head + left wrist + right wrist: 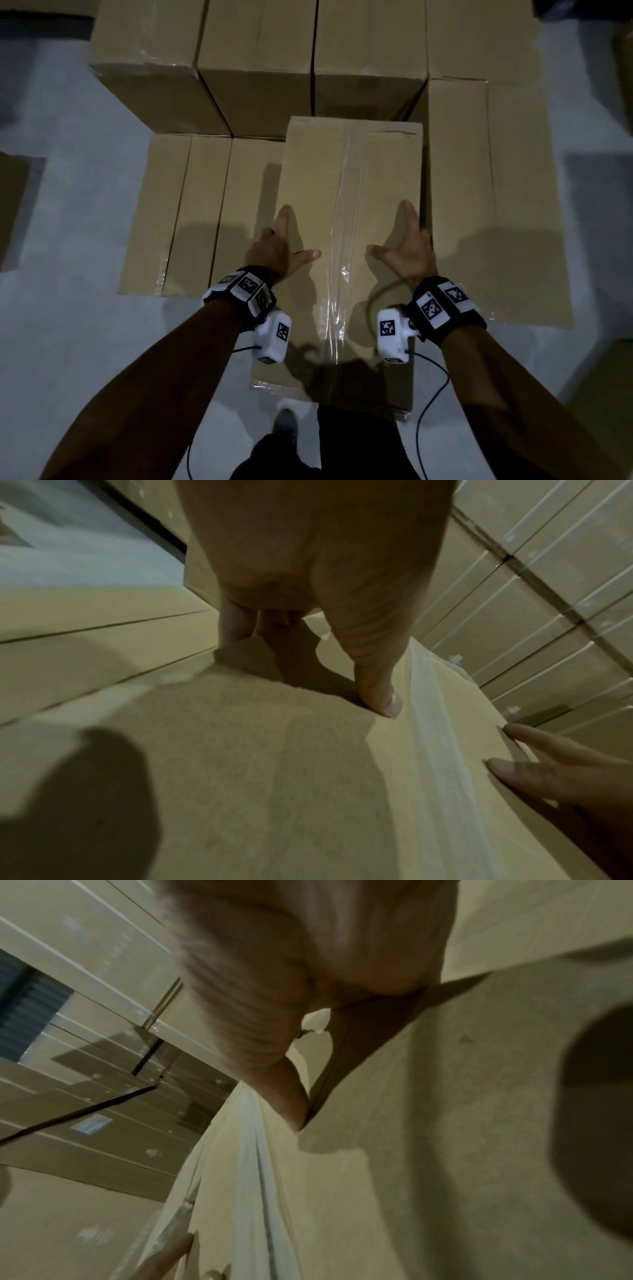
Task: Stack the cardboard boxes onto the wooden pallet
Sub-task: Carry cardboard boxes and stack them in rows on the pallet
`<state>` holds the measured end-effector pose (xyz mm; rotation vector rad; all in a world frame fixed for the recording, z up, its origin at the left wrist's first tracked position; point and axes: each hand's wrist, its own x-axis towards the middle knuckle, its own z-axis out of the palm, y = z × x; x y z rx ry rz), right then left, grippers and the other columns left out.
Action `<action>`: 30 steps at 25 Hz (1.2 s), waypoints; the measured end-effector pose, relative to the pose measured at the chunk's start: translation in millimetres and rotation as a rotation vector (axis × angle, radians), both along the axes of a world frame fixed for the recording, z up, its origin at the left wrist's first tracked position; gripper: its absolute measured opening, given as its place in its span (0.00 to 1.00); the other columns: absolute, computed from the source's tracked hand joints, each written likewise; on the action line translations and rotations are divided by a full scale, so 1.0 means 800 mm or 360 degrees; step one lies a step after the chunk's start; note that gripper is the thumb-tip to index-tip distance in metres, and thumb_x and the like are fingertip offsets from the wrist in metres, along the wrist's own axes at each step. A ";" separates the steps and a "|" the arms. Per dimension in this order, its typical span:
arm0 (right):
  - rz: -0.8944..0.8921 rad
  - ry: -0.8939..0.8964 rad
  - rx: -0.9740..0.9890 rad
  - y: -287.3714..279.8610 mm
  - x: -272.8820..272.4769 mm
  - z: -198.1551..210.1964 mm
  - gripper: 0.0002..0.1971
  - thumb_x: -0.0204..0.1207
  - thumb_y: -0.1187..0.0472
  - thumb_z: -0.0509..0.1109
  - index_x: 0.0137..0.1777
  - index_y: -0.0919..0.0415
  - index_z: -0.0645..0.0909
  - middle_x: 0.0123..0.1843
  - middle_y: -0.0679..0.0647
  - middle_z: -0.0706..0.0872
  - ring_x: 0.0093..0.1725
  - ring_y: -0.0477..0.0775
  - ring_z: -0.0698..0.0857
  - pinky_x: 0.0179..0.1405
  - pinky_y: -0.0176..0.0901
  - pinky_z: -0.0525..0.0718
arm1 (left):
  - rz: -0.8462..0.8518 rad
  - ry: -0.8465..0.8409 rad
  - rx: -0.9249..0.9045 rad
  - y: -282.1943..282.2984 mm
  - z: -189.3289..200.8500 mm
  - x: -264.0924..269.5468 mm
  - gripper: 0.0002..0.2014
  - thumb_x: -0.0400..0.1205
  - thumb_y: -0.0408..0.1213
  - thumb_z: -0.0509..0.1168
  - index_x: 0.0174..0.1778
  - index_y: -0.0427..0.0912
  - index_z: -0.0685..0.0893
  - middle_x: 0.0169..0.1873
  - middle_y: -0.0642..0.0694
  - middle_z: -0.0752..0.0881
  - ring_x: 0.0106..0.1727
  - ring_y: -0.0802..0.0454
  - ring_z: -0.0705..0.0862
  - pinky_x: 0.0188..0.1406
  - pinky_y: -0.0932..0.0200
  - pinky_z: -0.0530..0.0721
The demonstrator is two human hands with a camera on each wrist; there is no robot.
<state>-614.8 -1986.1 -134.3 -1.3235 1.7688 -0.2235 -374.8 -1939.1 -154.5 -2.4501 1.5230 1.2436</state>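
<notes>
Head view looking steeply down from above, held box (pixel 349 212) running toward 12 o'clock, both wrist views very near, skimming its taped top (pixel 431 723), shared with the head view

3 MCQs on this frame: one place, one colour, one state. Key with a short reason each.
1. Where does the box under the hands lie?
A. on lower boxes
B. on a shelf
C. in a bin

2. What colour are the wrist cameras?
A. red
B. white
C. green

3. How do the hands hold the box?
A. fists on top
B. off it
C. at its side edges, thumbs on top

Key:
1 A: the taped box overlaps the lower boxes.
2 B: both wrist cameras have white housings.
3 C: left hand and right hand sit at opposite side edges, thumbs spread across the top.
</notes>
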 end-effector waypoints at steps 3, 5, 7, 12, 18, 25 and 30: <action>0.0013 0.0048 0.0004 -0.027 0.001 -0.021 0.55 0.71 0.50 0.82 0.87 0.36 0.44 0.84 0.63 0.62 0.77 0.68 0.71 0.71 0.56 0.72 | 0.0020 0.0057 0.0003 -0.024 -0.026 0.001 0.58 0.71 0.68 0.72 0.85 0.60 0.38 0.76 0.31 0.73 0.70 0.32 0.79 0.68 0.35 0.79; 0.0018 0.0064 -0.0010 -0.040 0.002 -0.031 0.55 0.71 0.50 0.82 0.87 0.36 0.45 0.83 0.64 0.62 0.76 0.69 0.71 0.70 0.56 0.73 | 0.0040 0.0093 0.0012 -0.036 -0.037 0.001 0.58 0.70 0.68 0.72 0.85 0.61 0.38 0.77 0.33 0.71 0.71 0.32 0.78 0.69 0.36 0.78; 0.0020 0.0065 -0.0019 -0.053 0.001 -0.041 0.55 0.71 0.50 0.82 0.87 0.35 0.45 0.83 0.64 0.62 0.76 0.69 0.71 0.70 0.57 0.73 | 0.0067 0.0115 0.0029 -0.045 -0.045 0.001 0.57 0.71 0.67 0.72 0.85 0.62 0.37 0.78 0.34 0.70 0.72 0.33 0.78 0.69 0.38 0.78; -0.0012 0.0027 -0.0044 -0.073 -0.003 -0.054 0.53 0.72 0.50 0.81 0.87 0.35 0.48 0.81 0.63 0.63 0.74 0.68 0.73 0.63 0.51 0.72 | 0.0039 0.0102 0.0042 -0.058 -0.048 -0.008 0.56 0.75 0.68 0.69 0.85 0.62 0.33 0.79 0.37 0.66 0.69 0.34 0.79 0.65 0.43 0.77; -0.0047 -0.0005 -0.0031 -0.074 -0.008 -0.056 0.50 0.73 0.52 0.81 0.86 0.33 0.50 0.82 0.59 0.63 0.75 0.64 0.73 0.61 0.44 0.68 | 0.0062 0.0037 0.0062 -0.060 -0.042 -0.020 0.55 0.76 0.67 0.68 0.85 0.61 0.34 0.79 0.38 0.66 0.68 0.34 0.80 0.62 0.43 0.77; -0.0049 -0.0019 -0.0060 -0.078 -0.009 -0.061 0.51 0.73 0.51 0.81 0.86 0.35 0.49 0.81 0.60 0.63 0.75 0.65 0.73 0.61 0.44 0.69 | 0.0030 0.0010 0.0051 -0.069 -0.043 -0.018 0.55 0.76 0.67 0.67 0.85 0.61 0.34 0.78 0.38 0.67 0.68 0.35 0.80 0.60 0.45 0.77; -0.0021 0.0116 -0.0065 -0.069 -0.008 -0.063 0.43 0.78 0.52 0.75 0.87 0.43 0.53 0.82 0.59 0.61 0.77 0.63 0.70 0.71 0.48 0.72 | 0.0005 0.0008 0.0064 -0.070 -0.050 -0.023 0.55 0.76 0.68 0.66 0.85 0.62 0.32 0.80 0.37 0.64 0.68 0.35 0.80 0.62 0.42 0.77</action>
